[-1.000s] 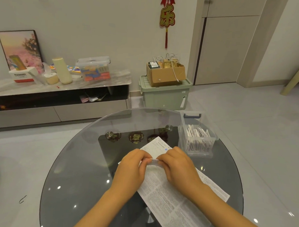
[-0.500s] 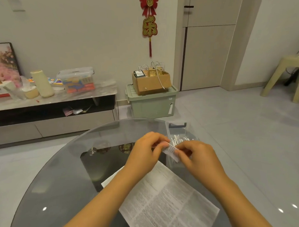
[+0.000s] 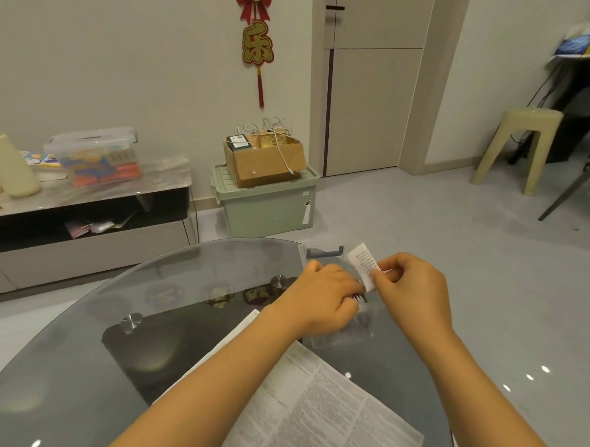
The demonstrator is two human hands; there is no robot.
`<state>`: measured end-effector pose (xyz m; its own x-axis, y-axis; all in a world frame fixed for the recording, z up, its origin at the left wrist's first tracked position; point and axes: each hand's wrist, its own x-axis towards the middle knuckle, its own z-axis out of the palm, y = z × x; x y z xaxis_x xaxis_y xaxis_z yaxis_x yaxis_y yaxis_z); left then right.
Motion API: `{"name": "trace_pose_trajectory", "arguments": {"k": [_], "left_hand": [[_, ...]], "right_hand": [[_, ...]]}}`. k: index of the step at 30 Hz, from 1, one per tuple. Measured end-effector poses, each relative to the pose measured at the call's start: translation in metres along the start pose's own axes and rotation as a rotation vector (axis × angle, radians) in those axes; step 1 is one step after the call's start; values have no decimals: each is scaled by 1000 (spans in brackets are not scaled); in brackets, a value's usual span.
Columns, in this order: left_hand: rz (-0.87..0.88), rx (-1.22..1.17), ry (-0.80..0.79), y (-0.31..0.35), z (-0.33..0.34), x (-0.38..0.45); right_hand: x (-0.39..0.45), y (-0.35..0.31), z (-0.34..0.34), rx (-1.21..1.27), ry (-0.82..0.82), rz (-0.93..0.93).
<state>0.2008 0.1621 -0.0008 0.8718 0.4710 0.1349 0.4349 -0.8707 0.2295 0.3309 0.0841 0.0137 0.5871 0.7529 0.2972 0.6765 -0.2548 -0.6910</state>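
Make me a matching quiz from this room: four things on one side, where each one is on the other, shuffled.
1 folded slip
2 printed sheet
3 cardboard box
4 stool

A on the green bin
B standing on the floor
C pinched in the right hand
D flat on the glass table

Pairs: 1-C, 2-D, 3-A, 4-B

Folded slip (image 3: 364,265), 1 o'clock: white, fine grey print recorded. Large sheet (image 3: 329,410), 5 o'clock: white, dense black text in columns. Table top (image 3: 77,366): smoky grey glass, dark panel seen beneath. Storage bin (image 3: 270,212), 12 o'clock: pale green. Cardboard box (image 3: 266,161): brown. Wall ornament (image 3: 257,42): red, gold character noted. Stool (image 3: 523,145), 2 o'clock: beige
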Motion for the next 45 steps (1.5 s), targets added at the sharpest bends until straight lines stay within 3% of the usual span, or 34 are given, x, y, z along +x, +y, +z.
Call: {"name": "trace_pose_trajectory", "arguments": {"k": [9, 19, 25, 30, 35, 40, 45], "left_hand": [[70, 115, 20, -13, 4, 4], [29, -45, 72, -14, 6, -8], [54, -126, 77, -13, 4, -21], [51, -76, 0, -9, 3, -18], [4, -110, 7, -6, 7, -9], [40, -151, 70, 2, 8, -10], [11, -134, -17, 5, 3, -10]], "right_hand": [[-3, -3, 16, -249, 7, -98], [3, -19, 21, -630, -169, -32], [9, -10, 8, -384, -410, 9], [12, -1, 2, -330, -501, -55], [6, 1, -4, -254, -506, -55], [-3, 9, -11, -93, -409, -90], [-1, 19, -15, 52, -439, -48]]}}
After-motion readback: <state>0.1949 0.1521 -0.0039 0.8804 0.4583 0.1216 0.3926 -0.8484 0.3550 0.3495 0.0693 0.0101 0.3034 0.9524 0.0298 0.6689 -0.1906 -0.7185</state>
